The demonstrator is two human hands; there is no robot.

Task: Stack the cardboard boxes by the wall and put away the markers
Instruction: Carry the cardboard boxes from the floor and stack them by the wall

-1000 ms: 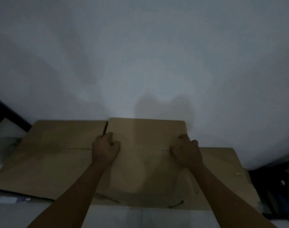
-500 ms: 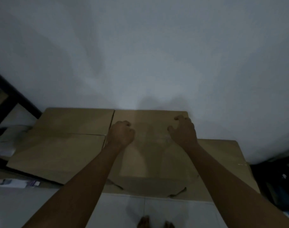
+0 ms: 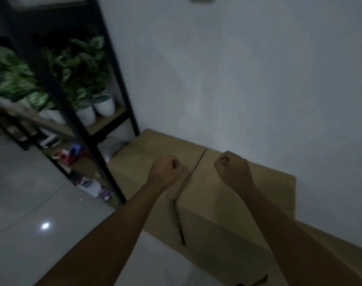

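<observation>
Left hand: the left hand [image 3: 165,170] is curled into a fist with nothing seen in its grip, hovering over or resting on the cardboard boxes [image 3: 227,195]; contact cannot be told.
Right hand: the right hand [image 3: 233,170] is likewise clenched, with a small pale glint between finger and thumb too tiny to identify.
Boxes: brown cardboard boxes sit against the wall [image 3: 237,79] on the floor [image 3: 31,203], directly beneath both fists; the seam between two top panels runs from 12 o'clock to 6 o'clock just at 3 o'clock of the left fist, and at 9 o'clock of the right fist.
Markers: cannot be picked out.
Shelf: a black-framed shelf [image 3: 114,96] stands at 9 o'clock of the boxes, just beside them.
Plants: green plants in white pots [image 3: 103,106] sit on a shelf board at 10 o'clock of the left fist.
Lower shelf: small coloured items, blurred.
</observation>
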